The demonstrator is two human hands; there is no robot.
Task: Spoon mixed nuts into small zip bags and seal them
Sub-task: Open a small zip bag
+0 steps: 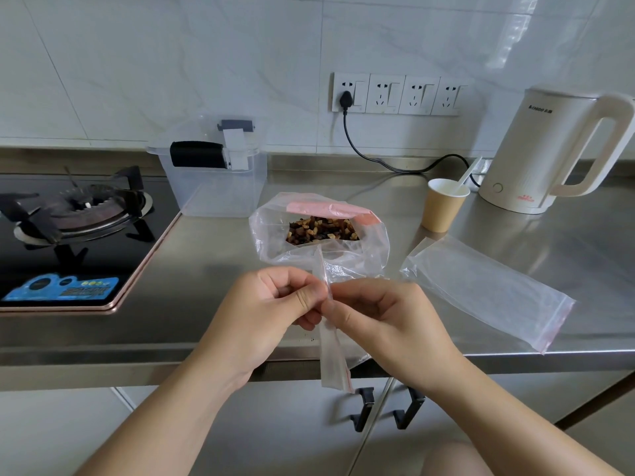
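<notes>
Right now both hands, L & R, pinch the small zip bag edge-on, long axis vertical, nuts bag straight ahead beyond.

Head view (close) facing down.

A wall of pale marbled tiles fills the upper half of the frame, glossy with soft daylight reflections at the upper right. A row of four white sockets sits at upper centre, one holding a black plug. Below runs a stainless steel desk, with a black glass gas hob inset at left. Grey cabinet doors with black handles occupy the bottom.
</notes>
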